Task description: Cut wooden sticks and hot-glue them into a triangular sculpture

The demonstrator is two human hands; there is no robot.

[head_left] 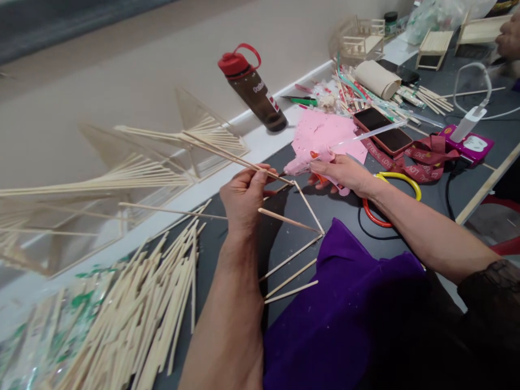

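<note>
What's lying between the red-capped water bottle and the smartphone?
In the head view, a speckled pink sheet lies between the red-capped water bottle and the smartphone.

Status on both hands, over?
Left hand pinching wooden sticks. Right hand gripping pink glue gun, nozzle near stick ends. Purple fabric close by.

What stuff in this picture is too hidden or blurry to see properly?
From the head view:
Right hand: fingers partly hidden behind the pink glue gun.
Another person's hand: cut off by the right edge.
Loose sticks: some lower ends cut off by the bottom edge.
Bottle: lettering too small and blurred.
</note>
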